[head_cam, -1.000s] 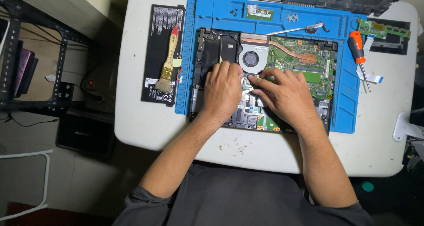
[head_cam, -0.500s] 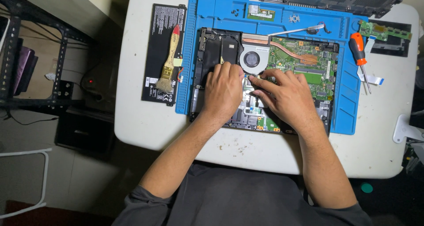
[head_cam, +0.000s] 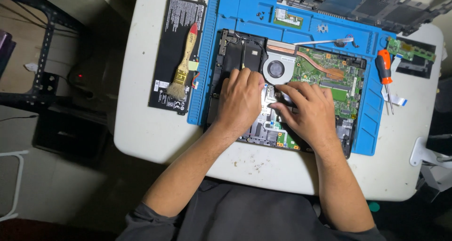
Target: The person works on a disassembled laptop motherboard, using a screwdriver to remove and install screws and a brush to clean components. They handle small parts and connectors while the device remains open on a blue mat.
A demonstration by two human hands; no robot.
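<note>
Laptop: lies open-bellied on a blue mat, bottom cover off, so board, copper heat pipe and fan are exposed to the hands from above.
Left hand: palm down over the dark left half of the chassis, fingers stretched toward the fan's edge; it presses flat and grasps nothing, which looks like bracing the machine.
Right hand: curled over the middle of the board, thumb and forefinger drawn close at a small silvery part beside the fan; whether they actually pinch anything cannot be told, since the fingers hide the contact.
Mat: spread under the laptop on a white table, its top trays holding small screws and a little green card, kept apart from the work.
Battery: flat black slab left of the mat, out of the machine, with a brush lying along it within the left hand's reach.
Screwdriver: orange-handled, set down on the mat's right edge, tip toward the person, near the right hand.
Cover: dark plastic shell pushed to the far edge of the table, clear of the hands.
</note>
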